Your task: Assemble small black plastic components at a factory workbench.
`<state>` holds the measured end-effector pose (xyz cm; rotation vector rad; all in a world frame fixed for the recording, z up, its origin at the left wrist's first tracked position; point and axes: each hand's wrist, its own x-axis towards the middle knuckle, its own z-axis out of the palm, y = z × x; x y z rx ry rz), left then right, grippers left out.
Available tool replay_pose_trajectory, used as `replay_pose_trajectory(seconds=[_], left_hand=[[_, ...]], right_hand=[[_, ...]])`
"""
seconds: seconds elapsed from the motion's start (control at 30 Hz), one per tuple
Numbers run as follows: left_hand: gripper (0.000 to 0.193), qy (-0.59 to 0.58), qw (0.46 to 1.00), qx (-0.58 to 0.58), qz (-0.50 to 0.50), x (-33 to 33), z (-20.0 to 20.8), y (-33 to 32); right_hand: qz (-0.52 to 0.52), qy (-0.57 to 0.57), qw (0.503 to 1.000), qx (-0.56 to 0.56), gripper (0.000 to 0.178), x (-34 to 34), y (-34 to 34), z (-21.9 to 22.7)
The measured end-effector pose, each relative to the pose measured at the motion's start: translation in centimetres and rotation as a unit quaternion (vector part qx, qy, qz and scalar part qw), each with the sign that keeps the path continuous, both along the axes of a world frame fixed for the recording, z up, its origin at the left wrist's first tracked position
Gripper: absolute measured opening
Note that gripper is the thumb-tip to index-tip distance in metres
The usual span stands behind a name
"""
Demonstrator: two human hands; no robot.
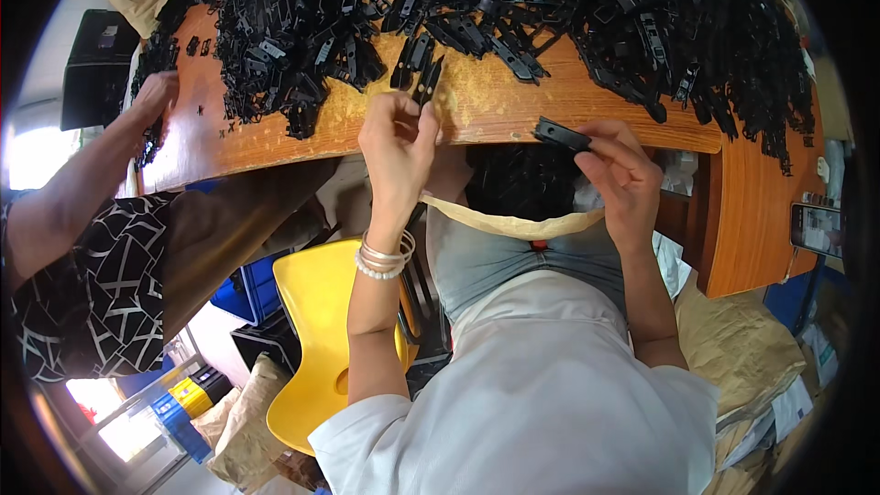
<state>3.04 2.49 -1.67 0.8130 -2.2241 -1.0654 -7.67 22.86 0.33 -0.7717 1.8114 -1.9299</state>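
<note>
My right hand [625, 174] pinches a small, long black plastic part [562, 135] between thumb and fingers, just off the table's near edge. At the table edge my left hand [396, 137] has its thumb and fingertips closed on the lower end of another narrow black plastic part [429, 80]. Beside that one lies a similar black part [403, 62]. A big heap of black plastic parts [642, 27] spreads over the far side of the table. On my lap, below my hands, an open sack with a tan rim [513, 220] holds more black pieces.
The wooden table [275, 142] runs across in front of me. At the left, another person's hand [160, 96] reaches into the parts. A yellow chair [316, 321] stands to my left. A phone [816, 229] is at the right edge, above brown paper sacks [742, 348].
</note>
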Motion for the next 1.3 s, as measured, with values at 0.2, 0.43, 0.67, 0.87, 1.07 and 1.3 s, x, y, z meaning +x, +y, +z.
replay_pose_trajectory(seconds=[0.2, 0.43, 0.67, 0.87, 1.07, 1.3], left_hand=[[0.018, 0.098, 0.84, 0.512, -0.148, 0.1, 4.1, 2.4], [0.035, 0.11, 0.836, 0.504, -0.188, 0.2, 2.7, 4.0], [0.012, 0.109, 0.881, 0.423, -0.181, -0.9, 3.2, 5.9], [0.011, 0.176, 0.872, 0.392, -0.234, -1.8, 3.3, 5.8], [0.017, 0.149, 0.877, 0.238, -0.391, -5.0, 3.6, 0.8], [0.017, 0.11, 0.991, -0.024, -0.074, -15.5, 3.7, -13.1]], right_hand=[[0.039, 0.005, 0.999, 0.023, 0.014, 0.2, -2.0, 0.2], [0.023, 0.092, 0.993, 0.067, 0.014, 0.4, -2.1, 0.3], [0.029, -0.015, 0.999, 0.014, 0.028, 0.8, -1.9, 0.4], [0.05, -0.017, 0.998, -0.014, 0.024, 0.5, -1.9, 1.4], [0.005, -0.106, 0.992, -0.07, 0.026, -0.4, -1.6, -0.5], [-0.095, -0.125, 0.985, -0.075, 0.024, -2.5, 0.8, -0.4]])
